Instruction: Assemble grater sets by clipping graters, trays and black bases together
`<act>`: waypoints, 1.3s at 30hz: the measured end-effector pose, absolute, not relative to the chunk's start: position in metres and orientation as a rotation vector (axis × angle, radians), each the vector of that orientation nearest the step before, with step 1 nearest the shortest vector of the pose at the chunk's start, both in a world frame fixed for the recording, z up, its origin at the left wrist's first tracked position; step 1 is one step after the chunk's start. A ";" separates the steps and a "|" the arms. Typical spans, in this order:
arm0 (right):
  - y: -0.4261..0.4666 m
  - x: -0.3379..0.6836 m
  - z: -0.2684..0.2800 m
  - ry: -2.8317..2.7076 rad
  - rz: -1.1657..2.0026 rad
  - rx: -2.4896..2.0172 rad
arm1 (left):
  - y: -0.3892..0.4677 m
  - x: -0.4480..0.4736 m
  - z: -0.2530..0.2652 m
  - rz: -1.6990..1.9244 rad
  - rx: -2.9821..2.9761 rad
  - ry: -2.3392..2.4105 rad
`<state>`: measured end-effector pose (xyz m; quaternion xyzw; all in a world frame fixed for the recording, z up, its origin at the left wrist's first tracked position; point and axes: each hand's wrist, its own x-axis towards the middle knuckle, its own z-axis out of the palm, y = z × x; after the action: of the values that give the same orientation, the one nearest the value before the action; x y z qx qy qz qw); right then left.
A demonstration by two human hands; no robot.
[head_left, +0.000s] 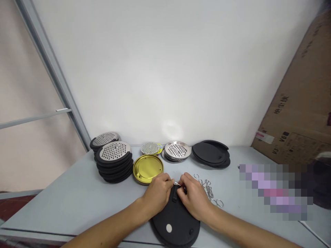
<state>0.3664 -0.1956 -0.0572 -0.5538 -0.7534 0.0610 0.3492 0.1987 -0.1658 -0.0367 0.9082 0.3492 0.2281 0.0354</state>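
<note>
A black oval disc-like base lies at the table's front edge, with a white round spot and a raised black tab near its far end. My left hand is closed, pinching one end of a small metal wire hook above that tab. On the other side, my right hand is also closed, its fingertips at the wire's other end and against the base's far edge. The fingers partly hide the wire, so where it joins the base cannot be made out. Several loose metal wire hooks with ring ends lie right of my right hand.
Stacked black holders with perforated metal grater discs stand at left. Behind my hands are a gold tin lid, metal grater discs and black round bases. A cardboard box and a pixelated purple item are at right.
</note>
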 end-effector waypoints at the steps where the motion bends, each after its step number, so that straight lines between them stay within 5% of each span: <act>1: -0.196 0.366 -0.057 -1.945 0.185 -1.433 | -0.166 0.199 -0.036 0.711 2.758 1.084; 21: -0.162 0.376 -0.043 -1.910 0.231 -1.183 | -0.151 0.181 -0.020 0.677 2.279 1.228; 32: -0.174 0.368 -0.030 -1.587 0.714 -1.335 | -0.154 0.188 -0.011 0.941 2.084 1.112; 39: -0.181 0.369 -0.033 -1.859 0.399 -1.172 | -0.151 0.189 -0.005 0.909 1.933 1.133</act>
<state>0.3685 -0.1805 -0.0331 -0.4715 -0.7479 0.1607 0.4386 0.1895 -0.1514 -0.0050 0.7478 0.4383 0.3515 0.3538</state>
